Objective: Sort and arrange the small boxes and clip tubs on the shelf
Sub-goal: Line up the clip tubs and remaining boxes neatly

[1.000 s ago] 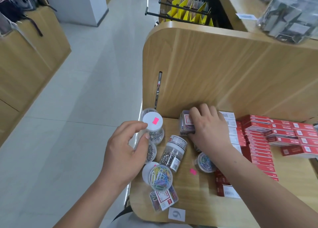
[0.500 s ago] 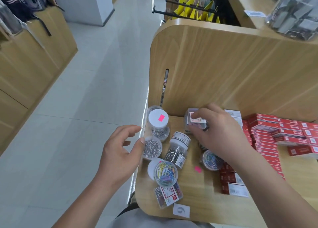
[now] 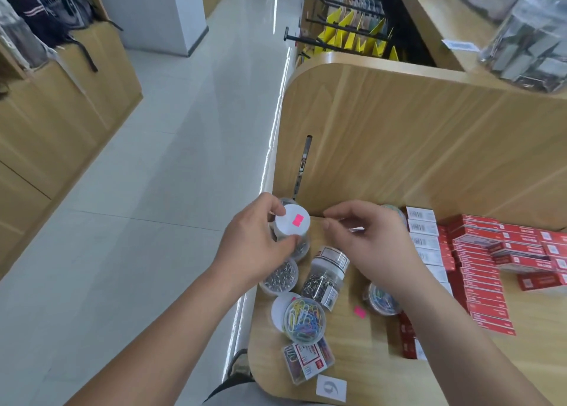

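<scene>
Stationery shop; wooden display shelves (image 3: pixel 414 148), stacked red boxes (image 3: pixel 484 286), hanging folders (image 3: pixel 352 37)

Hands (image 3: pixel 254 247) amid clip tubs (image 3: pixel 304 317) on shelf (image 3: pixel 372 362)

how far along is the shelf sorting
Done: red boxes sit stacked on the right. In hand: left hand grips the white-lidded tub. Left: tipped silver-clip tub, coloured-clip tub and flat clip box lie scattered near the front.
</scene>
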